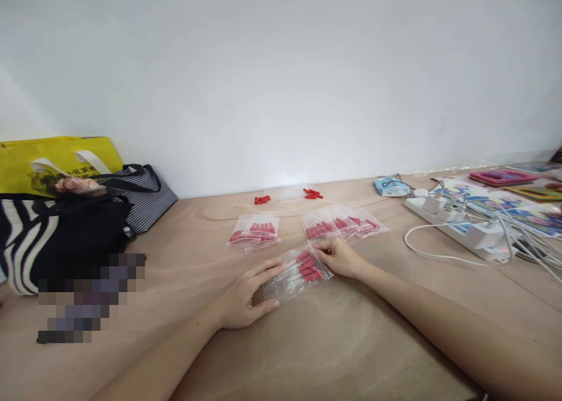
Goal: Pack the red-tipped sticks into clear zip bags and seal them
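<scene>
A clear zip bag (287,279) with several red-ended clear sticks lies on the table between my hands. My right hand (340,257) pinches the bag's upper right edge between thumb and fingers. At the bag's left side, my left hand (248,294) rests with fingers spread, its fingertips touching or close to the plastic. Just beyond lie two groups of similar filled bags, a left pile (259,230) and a wider right pile (340,224). Farther back are loose red pieces (262,200), more red pieces (313,194) and a row of clear sticks (292,195).
A black bag (83,243), a striped bag (151,193) and a yellow bag (88,149) stand at left, near a pixelated object (94,298). At right are a blue mask (391,186), a power strip (456,231) with cables and a pink frame (503,177).
</scene>
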### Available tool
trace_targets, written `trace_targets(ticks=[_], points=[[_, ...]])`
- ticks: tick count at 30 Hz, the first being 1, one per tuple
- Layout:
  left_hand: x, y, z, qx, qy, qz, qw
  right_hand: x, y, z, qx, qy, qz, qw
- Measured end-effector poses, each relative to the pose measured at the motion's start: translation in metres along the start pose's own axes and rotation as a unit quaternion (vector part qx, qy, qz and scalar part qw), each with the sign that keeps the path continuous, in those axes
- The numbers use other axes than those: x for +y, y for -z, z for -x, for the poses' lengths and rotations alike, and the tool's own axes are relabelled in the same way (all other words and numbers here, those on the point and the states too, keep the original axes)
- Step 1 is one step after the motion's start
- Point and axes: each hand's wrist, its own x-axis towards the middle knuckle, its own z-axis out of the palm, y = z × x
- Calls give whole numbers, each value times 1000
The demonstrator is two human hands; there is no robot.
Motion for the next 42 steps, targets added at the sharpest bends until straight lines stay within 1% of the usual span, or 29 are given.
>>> trace_targets(ticks=[2, 4, 5, 7, 9, 10, 12, 14, 17, 18, 20, 22, 24, 26, 27, 29, 32, 35, 37, 39, 42], points=[[0, 0, -1, 0, -10, -5, 1000, 0, 3, 1, 40, -3, 22, 999], [1, 1, -1, -2, -21, -11, 1000, 0, 5, 1, 89, -35, 31, 995], [1, 1, -2, -4, -25, -12, 1000, 0, 6, 1, 101, -57, 30, 993], [1, 2, -2, -5, -28, -14, 999, 1, 5, -2, 86, -88, 23, 992], [1, 2, -3, -4, -31, -15, 999, 2, 3, -5, 54, -92, 24, 994], [0, 2, -3, -2, -35, -16, 999, 2, 2, -7, 48, -91, 29, 994], [-1, 1, -3, 1, -53, -17, 998, 2, -1, -10, 60, -103, 35, 992], [-4, -1, -3, 0, -79, -20, 997, 0, -3, -11, 68, -134, 14, 989], [-8, -2, -5, 16, -92, -56, 994, -8, 0, -6, 24, -186, -59, 980], [-9, -3, -6, 35, -84, -76, 993, -11, 2, -3, 6, -203, -83, 976], [-12, -3, -7, 91, -52, -115, 988, -17, 7, 3, -26, -223, -119, 967], [-14, -4, -9, 155, -16, -139, 978, -20, 11, 10, -74, -217, -144, 963], [-15, -5, -10, 204, 6, -151, 967, -22, 16, 15, -136, -199, -158, 958], [-15, -7, -11, 241, 12, -163, 957, -22, 21, 19, -162, -177, -163, 957], [-15, -7, -12, 257, 10, -173, 951, -23, 25, 21, -156, -160, -162, 961], [-16, -7, -17, 281, 3, -199, 939, -23, 32, 21, -120, -115, -150, 975], [-22, -4, -31, 286, 15, -255, 924, -22, 43, 19, -46, -61, -125, 989], [-31, 3, -50, 260, 42, -308, 914, -15, 46, 15, 29, -47, -125, 991], [-34, 8, -62, 234, 49, -328, 914, -9, 42, 11, 75, -37, -125, 989], [-36, 13, -71, 192, 41, -333, 922, -3, 33, 7, 113, -37, -117, 986], [-37, 17, -76, 141, 24, -325, 935, 2, 13, 1, 145, -43, -106, 983]])
